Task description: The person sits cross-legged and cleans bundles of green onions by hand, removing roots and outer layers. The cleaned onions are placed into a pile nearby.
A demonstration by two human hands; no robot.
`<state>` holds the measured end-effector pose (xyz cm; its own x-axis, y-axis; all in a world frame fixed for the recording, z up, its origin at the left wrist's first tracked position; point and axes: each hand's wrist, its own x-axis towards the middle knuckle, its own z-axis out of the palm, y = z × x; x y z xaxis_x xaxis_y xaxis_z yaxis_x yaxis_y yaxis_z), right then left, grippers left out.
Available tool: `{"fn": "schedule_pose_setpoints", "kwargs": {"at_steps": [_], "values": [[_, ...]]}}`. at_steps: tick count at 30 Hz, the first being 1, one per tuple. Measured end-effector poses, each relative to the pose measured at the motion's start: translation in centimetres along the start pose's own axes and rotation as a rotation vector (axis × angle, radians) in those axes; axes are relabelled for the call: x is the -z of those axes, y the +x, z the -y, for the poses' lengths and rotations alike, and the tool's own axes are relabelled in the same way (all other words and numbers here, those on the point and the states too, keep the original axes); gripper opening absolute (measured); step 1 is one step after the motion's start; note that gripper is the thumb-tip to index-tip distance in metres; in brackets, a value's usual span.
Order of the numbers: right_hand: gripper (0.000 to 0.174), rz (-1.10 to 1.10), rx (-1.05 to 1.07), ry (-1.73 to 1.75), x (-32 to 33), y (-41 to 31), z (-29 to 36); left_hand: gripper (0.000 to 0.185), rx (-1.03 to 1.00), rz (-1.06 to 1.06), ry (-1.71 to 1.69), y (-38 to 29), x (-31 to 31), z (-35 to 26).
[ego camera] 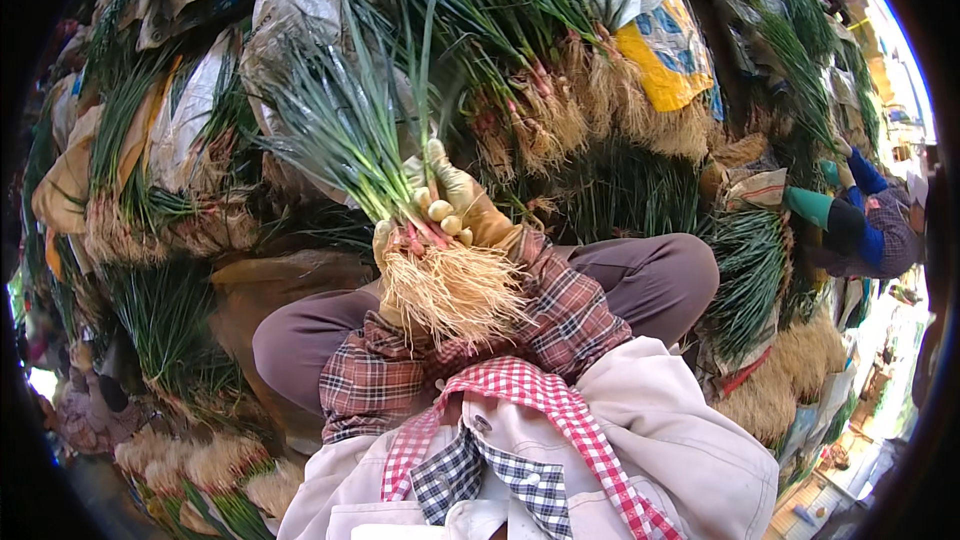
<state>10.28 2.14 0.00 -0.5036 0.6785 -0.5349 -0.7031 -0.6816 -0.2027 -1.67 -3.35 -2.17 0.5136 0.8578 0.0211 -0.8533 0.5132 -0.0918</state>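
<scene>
A bunch of spring onions with green leaves, reddish bulbs and pale stringy roots is held above my lap. My right hand, in a soiled glove, has its fingers closed round the stems from the right, just above the bulbs. One long leaf stands upright by its thumb. My left hand, also gloved, supports the bunch from the left; the roots hide much of it. Beyond the hands lies a large pile of spring onions, roots towards me.
Plastic sacks lie over and among the onions ahead. More bundles lie on the left, and a leafy heap on the right. A brown sheet is beside my knee. A person in blue sleeves sits at the right; another is at the far left.
</scene>
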Motion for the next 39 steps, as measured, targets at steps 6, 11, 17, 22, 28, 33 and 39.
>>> {"fn": "schedule_pose_setpoints", "kwargs": {"at_steps": [6,11,17,22,28,33,39], "values": [[0.028,-0.558,0.324,-1.650,3.1,1.8,1.2,0.050,-0.023,-0.359,0.182,1.0,-1.7,-0.2],[0.047,-0.585,-0.166,-2.025,5.1,2.1,5.0,0.046,-0.046,-0.151,0.196,1.4,-4.1,-0.7],[0.024,-1.026,0.897,-2.144,5.6,-1.4,19.5,0.058,-0.074,-0.229,0.111,1.9,-4.5,-0.6],[0.033,-1.342,0.653,-2.168,8.4,-2.8,27.5,0.070,-0.040,-0.310,0.107,2.2,-4.1,0.0],[0.033,-0.641,0.781,-1.362,5.7,-6.1,18.9,0.076,0.010,-0.229,0.154,2.1,-3.0,-0.4],[0.027,-0.165,0.505,-0.867,2.5,-7.4,5.1,0.069,0.063,-0.329,0.323,1.9,-0.9,-0.3],[0.025,-0.257,0.215,-0.678,1.7,-7.1,1.6,0.050,0.075,-0.258,0.287,1.6,-0.1,-0.4]]}}
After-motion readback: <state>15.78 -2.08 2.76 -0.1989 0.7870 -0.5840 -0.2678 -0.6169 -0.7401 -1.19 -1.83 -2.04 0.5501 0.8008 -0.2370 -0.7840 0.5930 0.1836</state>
